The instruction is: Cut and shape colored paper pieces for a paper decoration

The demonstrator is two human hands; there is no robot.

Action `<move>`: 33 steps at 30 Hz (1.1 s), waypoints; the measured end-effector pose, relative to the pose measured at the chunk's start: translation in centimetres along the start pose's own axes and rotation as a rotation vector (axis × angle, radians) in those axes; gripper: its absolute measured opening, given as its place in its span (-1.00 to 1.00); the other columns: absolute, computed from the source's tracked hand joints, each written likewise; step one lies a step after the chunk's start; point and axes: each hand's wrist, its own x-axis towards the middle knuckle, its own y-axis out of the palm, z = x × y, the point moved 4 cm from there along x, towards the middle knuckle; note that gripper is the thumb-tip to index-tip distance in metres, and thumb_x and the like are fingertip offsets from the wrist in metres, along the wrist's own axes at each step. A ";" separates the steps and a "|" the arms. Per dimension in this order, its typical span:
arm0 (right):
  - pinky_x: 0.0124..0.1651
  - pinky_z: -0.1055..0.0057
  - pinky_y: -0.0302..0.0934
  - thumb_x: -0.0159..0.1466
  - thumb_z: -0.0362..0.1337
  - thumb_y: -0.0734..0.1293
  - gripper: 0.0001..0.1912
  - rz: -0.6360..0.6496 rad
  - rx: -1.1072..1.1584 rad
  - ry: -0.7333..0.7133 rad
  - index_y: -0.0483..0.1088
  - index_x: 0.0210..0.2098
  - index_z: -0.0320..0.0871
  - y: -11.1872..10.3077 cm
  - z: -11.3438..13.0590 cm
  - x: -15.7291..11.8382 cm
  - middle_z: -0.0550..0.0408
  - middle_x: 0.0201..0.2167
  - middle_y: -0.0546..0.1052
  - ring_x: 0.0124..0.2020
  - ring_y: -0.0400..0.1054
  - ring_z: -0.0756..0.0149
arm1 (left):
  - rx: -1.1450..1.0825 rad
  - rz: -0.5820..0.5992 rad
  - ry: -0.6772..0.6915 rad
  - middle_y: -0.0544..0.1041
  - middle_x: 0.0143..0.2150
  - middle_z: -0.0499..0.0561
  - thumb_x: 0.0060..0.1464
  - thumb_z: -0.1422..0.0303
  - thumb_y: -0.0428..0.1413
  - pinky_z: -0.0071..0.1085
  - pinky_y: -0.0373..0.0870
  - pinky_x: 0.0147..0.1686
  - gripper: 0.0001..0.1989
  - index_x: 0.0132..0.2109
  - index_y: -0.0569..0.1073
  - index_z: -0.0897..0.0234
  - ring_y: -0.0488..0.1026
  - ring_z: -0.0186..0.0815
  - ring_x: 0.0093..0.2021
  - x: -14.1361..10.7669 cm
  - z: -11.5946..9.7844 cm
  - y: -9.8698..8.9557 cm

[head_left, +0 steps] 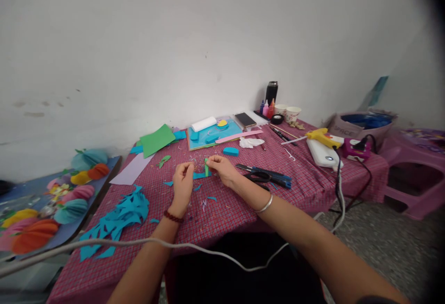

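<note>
Cable, pale and slack, crosses nearest, over both forearms. The left forearm rises steeply to a beaded bracelet; the right one slants in from the lower right, ringed by a silvery bangle. Beside the left forearm, a heap of blue cuttings lies on the checked tabletop. The hands are apart but near each other, fingers curled inward. The right hand is clamped by thumb and fingertips on a green strip, which hangs between the two hands; the left hand has thumb and forefinger close (I cannot tell whether they meet or pinch anything). Black-handled scissors lie beside the right forearm. Farther right, a yellow glue gun rests on a white device whose round badge is too small to read. Beyond the tabletop's right end, a pinkish container reads "SPACE". Near the wall, a paper cup bears red lettering, illegible here, near a black flask.
</note>
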 end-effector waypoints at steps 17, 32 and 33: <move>-0.48 0.44 0.15 -0.11 -0.09 0.51 -0.65 0.207 0.159 0.119 0.34 -0.56 -0.18 1.1 -0.6 -0.6 0.23 -0.66 0.36 -0.60 0.21 0.43 | -0.036 0.324 -0.017 0.30 -0.56 -0.12 0.05 0.23 0.07 -0.47 0.20 -0.48 -0.77 -0.46 0.36 0.27 0.24 -0.41 -0.53 -0.5 0.7 3.2; -0.49 0.48 0.11 -0.16 -0.15 0.53 -0.67 0.165 0.306 0.109 0.35 -0.58 -0.17 0.8 -0.4 -0.2 0.24 -0.65 0.38 -0.61 0.19 0.47 | 0.232 0.285 0.206 0.29 -0.57 -0.08 0.16 0.21 -0.01 -0.42 0.06 -0.48 -0.71 -0.48 0.33 0.23 0.19 -0.36 -0.54 -1.3 -0.3 2.8; -0.49 0.49 0.10 -0.17 -0.16 0.54 -0.67 0.148 0.309 0.106 0.35 -0.58 -0.17 0.7 -0.4 -0.1 0.25 -0.65 0.37 -0.60 0.18 0.48 | 0.310 0.264 0.267 0.28 -0.57 -0.08 0.15 0.24 0.00 -0.41 0.02 -0.48 -0.72 -0.49 0.33 0.23 0.17 -0.36 -0.53 -1.4 -0.5 2.7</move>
